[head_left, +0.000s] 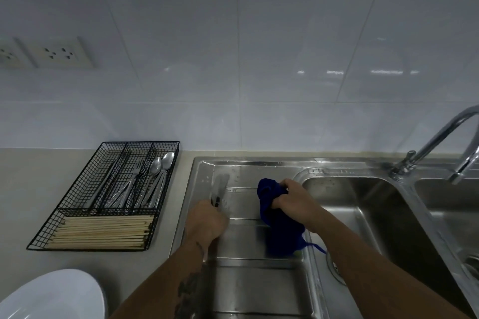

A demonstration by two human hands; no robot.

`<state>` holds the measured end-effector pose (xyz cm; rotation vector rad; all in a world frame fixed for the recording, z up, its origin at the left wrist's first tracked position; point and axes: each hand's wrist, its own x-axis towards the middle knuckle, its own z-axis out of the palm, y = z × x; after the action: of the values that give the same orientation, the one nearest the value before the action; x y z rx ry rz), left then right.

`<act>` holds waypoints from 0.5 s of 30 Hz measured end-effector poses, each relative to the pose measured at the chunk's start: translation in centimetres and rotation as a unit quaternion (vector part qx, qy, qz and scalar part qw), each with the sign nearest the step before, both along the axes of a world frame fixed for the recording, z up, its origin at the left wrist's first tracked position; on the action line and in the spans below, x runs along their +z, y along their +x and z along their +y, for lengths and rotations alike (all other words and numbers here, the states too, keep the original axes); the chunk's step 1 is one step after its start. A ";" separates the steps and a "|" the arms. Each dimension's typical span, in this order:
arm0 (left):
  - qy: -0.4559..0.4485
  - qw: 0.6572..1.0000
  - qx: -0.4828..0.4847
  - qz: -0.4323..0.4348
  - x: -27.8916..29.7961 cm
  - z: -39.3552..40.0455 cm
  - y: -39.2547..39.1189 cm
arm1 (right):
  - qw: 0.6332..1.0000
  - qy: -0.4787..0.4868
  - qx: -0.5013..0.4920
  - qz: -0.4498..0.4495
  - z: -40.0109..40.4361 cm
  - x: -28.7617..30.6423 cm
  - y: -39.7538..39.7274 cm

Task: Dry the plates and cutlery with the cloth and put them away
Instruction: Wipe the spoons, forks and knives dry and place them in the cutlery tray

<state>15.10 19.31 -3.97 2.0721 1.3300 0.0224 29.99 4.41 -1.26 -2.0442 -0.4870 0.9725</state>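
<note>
Blue cloth (278, 217), one, gripped in right hand (290, 198); blurred knives (219, 190) gripped in left hand (204, 223), count unclear; one plate (51, 295) on counter (31, 189).

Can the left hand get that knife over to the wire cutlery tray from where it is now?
Probably yes: the left hand grips the knife over the drainboard, and only bare counter lies between it and the tray.
</note>
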 end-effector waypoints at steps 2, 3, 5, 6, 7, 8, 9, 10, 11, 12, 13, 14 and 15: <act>-0.049 0.996 0.028 -0.072 0.8 0.4 -0.1 | 0.999 0.021 -0.020 0.035 0.1 0.5 -0.3; -0.066 0.993 0.035 -0.096 1.4 0.6 -0.1 | 0.997 0.032 -0.034 0.054 0.2 0.7 -0.4; -0.108 0.982 0.035 -0.149 2.9 0.8 0.0 | 0.992 0.062 -0.061 0.091 0.4 1.5 -0.7; -0.126 0.977 0.030 -0.172 3.7 0.7 0.0 | 0.988 0.081 -0.070 0.110 0.4 1.9 -0.9; -0.129 0.974 0.021 -0.184 4.5 0.6 0.0 | 0.984 0.101 -0.075 0.127 0.4 2.3 -1.1; -0.121 0.974 0.008 -0.191 5.3 0.4 -0.1 | 0.979 0.124 -0.080 0.141 0.4 2.7 -1.3; -0.106 0.975 -0.010 -0.197 6.1 0.1 -0.1 | 0.974 0.145 -0.086 0.151 0.4 3.2 -1.6; -0.089 0.975 -0.030 -0.201 6.9 -0.3 -0.2 | 0.969 0.164 -0.094 0.160 0.4 3.8 -2.0; -0.075 0.974 -0.052 -0.206 7.7 -0.9 -0.3 | 0.964 0.179 -0.106 0.168 0.4 4.4 -2.5; -0.067 0.973 -0.071 -0.209 8.4 -1.6 -0.4 | 0.959 0.190 -0.118 0.172 0.4 5.0 -2.9; -0.065 0.971 -0.085 -0.212 9.0 -2.3 -0.6 | 0.956 0.199 -0.130 0.174 0.4 5.4 -3.3; -0.067 0.969 -0.092 -0.219 9.3 -2.8 -0.8 | 0.951 0.209 -0.144 0.177 0.4 5.7 -3.7; -0.068 0.967 -0.098 -0.226 9.5 -3.4 -1.0 | 0.946 0.221 -0.159 0.177 0.2 6.0 -4.2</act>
<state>14.05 15.94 5.54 1.9233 0.8247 0.2935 25.81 4.65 4.73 -1.4474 -0.1541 0.9093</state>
